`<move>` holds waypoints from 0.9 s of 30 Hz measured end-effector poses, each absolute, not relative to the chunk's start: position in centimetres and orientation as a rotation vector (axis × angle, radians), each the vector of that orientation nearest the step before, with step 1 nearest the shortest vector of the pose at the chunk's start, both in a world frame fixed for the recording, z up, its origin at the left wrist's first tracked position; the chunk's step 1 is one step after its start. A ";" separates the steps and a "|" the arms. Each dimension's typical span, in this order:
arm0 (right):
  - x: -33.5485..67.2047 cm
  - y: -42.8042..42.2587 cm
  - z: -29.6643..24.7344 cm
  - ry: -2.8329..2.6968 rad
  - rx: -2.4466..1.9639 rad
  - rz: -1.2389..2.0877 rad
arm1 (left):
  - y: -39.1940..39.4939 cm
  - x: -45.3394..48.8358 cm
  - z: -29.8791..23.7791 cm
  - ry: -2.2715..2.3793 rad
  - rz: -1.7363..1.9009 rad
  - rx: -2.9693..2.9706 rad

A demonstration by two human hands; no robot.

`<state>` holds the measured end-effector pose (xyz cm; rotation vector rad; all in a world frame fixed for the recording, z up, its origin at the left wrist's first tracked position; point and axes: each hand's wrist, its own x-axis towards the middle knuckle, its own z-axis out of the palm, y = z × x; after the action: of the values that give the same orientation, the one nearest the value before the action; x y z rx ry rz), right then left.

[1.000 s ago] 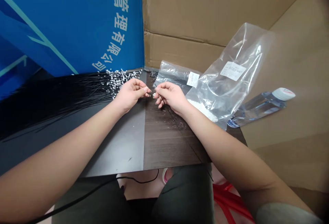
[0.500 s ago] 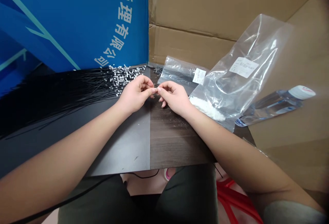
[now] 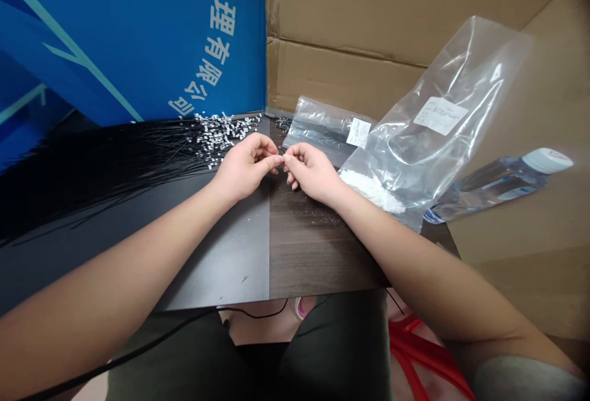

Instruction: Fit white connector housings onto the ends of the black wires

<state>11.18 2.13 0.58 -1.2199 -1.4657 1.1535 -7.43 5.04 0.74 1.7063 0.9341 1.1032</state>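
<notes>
My left hand (image 3: 244, 169) and my right hand (image 3: 310, 171) meet fingertip to fingertip above the dark table (image 3: 276, 253), both pinched shut. What they pinch is tiny and mostly hidden; it could be a small white piece and a thin black strand. A big bundle of thin black strands (image 3: 92, 167) with small white tips (image 3: 219, 134) lies to the left of my left hand. A large clear plastic bag (image 3: 433, 137) holding small white pieces (image 3: 373, 189) lies just right of my right hand.
A smaller clear bag with a label (image 3: 325, 128) lies behind the hands. A water bottle (image 3: 500, 183) lies on its side at the right. A blue printed board (image 3: 129, 38) and cardboard walls (image 3: 369, 14) close off the back. A black cable (image 3: 184, 327) hangs below the table edge.
The hands were slightly apart a second ago and have come together until their fingertips touch. The view has shifted a little; the bundle and bags have not moved.
</notes>
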 end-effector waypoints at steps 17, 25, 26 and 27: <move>10.8 1.9 1.6 -1.294 -1.213 1.257 | 4.7 -7.4 1.0 0.918 0.963 1.668; 11.0 2.1 1.1 -1.249 -1.144 1.289 | 4.6 -7.2 1.4 0.945 0.987 1.614; 11.0 2.1 1.1 -1.226 -1.141 1.295 | 4.6 -7.3 1.4 0.939 0.994 1.581; 11.0 2.1 1.2 -1.201 -1.142 1.304 | 4.6 -7.3 1.5 0.937 1.002 1.542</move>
<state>11.04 2.08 1.19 -1.1420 -1.2009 1.3043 -7.27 4.56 1.48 1.5424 0.9373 1.0023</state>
